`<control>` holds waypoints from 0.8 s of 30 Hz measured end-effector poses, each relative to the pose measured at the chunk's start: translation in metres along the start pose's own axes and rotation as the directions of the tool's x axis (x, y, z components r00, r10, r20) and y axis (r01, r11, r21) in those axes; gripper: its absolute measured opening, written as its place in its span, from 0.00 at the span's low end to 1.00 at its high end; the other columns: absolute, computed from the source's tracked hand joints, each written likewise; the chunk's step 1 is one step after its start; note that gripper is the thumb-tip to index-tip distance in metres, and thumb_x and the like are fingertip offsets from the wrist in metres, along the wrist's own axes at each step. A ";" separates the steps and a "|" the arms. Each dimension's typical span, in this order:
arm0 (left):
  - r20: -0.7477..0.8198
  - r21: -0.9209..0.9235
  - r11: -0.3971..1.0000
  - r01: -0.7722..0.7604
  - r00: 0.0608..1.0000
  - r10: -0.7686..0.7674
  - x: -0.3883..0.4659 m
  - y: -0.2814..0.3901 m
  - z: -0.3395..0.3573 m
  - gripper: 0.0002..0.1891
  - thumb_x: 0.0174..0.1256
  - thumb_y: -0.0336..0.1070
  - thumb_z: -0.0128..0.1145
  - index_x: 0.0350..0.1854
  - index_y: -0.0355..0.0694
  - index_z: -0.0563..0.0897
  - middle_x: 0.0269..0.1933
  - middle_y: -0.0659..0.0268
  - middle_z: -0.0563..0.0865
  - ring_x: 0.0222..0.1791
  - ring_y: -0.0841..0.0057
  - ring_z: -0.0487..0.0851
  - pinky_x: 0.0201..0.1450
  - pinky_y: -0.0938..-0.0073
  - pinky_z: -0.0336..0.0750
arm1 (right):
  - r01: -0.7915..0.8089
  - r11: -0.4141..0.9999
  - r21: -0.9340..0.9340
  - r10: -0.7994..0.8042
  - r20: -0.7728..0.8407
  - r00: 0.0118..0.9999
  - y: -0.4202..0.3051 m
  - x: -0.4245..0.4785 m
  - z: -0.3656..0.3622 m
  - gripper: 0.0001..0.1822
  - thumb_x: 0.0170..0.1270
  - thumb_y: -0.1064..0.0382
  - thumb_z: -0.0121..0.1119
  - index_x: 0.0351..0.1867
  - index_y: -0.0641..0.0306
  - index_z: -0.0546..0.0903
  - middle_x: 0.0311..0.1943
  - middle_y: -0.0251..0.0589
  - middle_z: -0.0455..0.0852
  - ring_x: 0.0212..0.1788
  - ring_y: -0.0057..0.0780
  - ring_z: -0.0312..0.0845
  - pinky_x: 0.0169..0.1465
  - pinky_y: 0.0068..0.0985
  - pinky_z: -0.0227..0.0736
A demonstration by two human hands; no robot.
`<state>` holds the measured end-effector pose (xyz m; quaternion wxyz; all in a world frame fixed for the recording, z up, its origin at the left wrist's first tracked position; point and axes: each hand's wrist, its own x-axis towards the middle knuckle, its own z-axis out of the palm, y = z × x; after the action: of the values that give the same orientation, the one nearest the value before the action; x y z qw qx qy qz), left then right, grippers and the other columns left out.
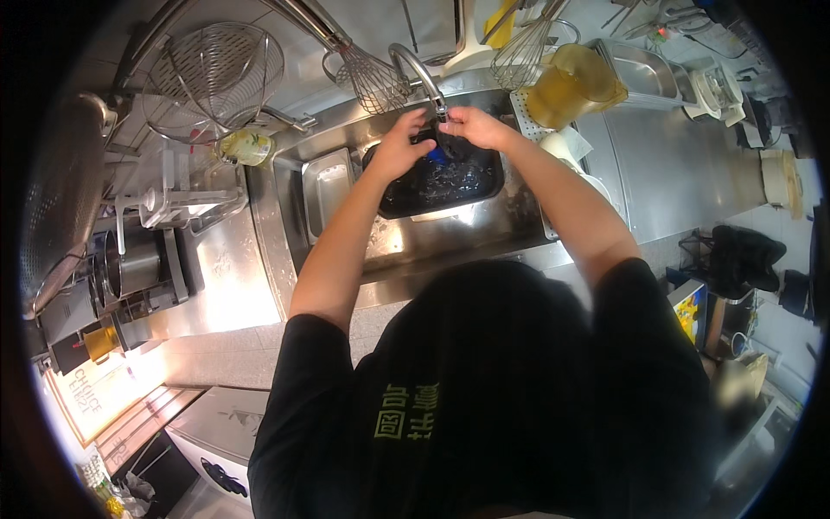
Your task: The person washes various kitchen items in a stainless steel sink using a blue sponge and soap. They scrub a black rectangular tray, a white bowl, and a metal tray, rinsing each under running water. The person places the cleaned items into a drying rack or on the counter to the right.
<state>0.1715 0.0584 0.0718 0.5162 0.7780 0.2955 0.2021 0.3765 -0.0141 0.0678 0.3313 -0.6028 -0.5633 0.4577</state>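
Note:
A steel gooseneck faucet reaches over a black rectangular tub in the metal sink. Water with bright ripples lies in the tub. My left hand is left of the spout, above the tub, fingers apart and slightly blurred. On the other side, my right hand has its fingertips bent in at the spout's tip. Just below those fingertips is a dark item; whether they grip it or the spout is unclear. A small blue thing shows between the hands.
Left of the tub sits a steel pan. Wire whisks and a large wire strainer hang behind. A yellowish translucent pitcher stands right, near white utensils. A steel counter extends right. The sink's front rim is close to my body.

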 end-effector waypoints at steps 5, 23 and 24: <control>0.062 0.082 0.997 -0.009 0.998 0.004 0.015 0.014 0.020 0.27 0.51 0.36 0.69 0.56 0.40 0.76 0.47 0.54 0.84 0.46 0.67 0.83 0.51 0.73 0.75 | -0.103 0.927 0.360 0.089 0.056 0.994 0.014 -0.004 -0.004 0.08 0.64 0.62 0.61 0.38 0.63 0.80 0.33 0.29 0.81 0.38 0.20 0.73 0.47 0.21 0.68; -0.201 0.215 0.917 0.335 0.934 -0.294 -0.026 -0.042 -0.092 0.08 0.65 0.34 0.59 0.36 0.33 0.80 0.30 0.62 0.84 0.30 0.75 0.81 0.36 0.73 0.74 | -0.243 0.922 0.302 0.267 -0.040 0.963 0.044 -0.025 -0.004 0.19 0.59 0.54 0.68 0.39 0.72 0.85 0.33 0.35 0.87 0.35 0.21 0.78 0.43 0.22 0.71; -0.213 0.133 0.920 0.368 0.917 -0.336 -0.030 -0.058 -0.085 0.07 0.63 0.33 0.61 0.36 0.34 0.80 0.32 0.64 0.84 0.28 0.75 0.80 0.33 0.72 0.76 | -0.251 0.876 0.413 0.292 -0.040 0.956 0.026 -0.020 0.002 0.19 0.60 0.54 0.67 0.39 0.73 0.85 0.33 0.35 0.87 0.34 0.20 0.78 0.43 0.22 0.71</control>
<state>0.0816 0.1133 0.0513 0.4459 0.7308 0.4941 0.1514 0.3856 -0.0379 0.0470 0.4089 -0.6167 -0.3491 0.5749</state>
